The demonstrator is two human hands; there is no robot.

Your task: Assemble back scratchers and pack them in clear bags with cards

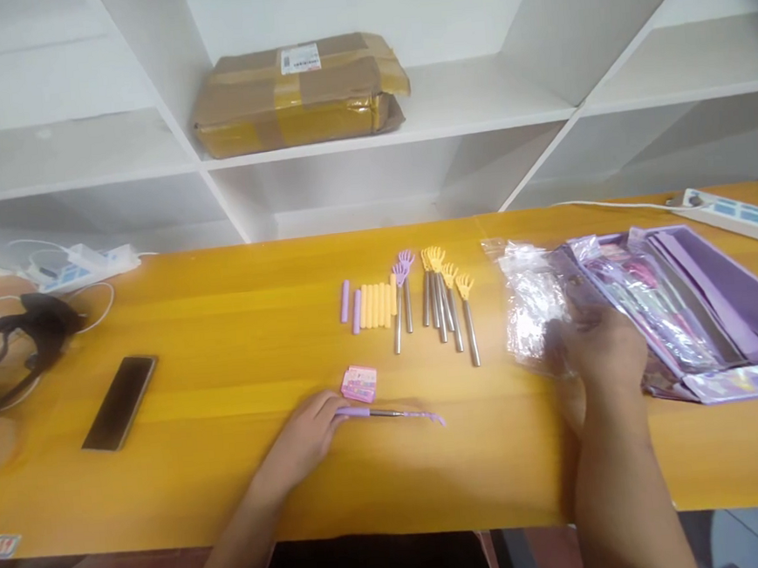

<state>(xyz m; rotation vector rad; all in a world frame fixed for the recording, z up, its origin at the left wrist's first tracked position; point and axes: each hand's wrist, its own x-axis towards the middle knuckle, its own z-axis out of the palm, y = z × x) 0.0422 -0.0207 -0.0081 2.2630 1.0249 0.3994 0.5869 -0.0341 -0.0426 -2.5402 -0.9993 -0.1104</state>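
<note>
My left hand (315, 429) is closed round the purple handle of a small back scratcher (386, 413), which lies sideways with its claw to the right. Just above it is a pink packet of cards (359, 384). My right hand (597, 341), blurred, is at the right edge of a clear plastic bag (531, 303), beside the purple box (734, 291); its fingertips are hard to see. Several yellow tubes (377, 305) stand in a row by two purple tubes (357, 311). To their right lie purple-clawed rods (400, 304) and yellow-clawed rods (442, 292).
A dark phone (121, 403) and a black strapped object (26, 347) are on the left of the wooden table (236, 470). Power strips (741, 216) sit at both back corners. A taped cardboard box (292, 98) rests on the white shelf (470, 102).
</note>
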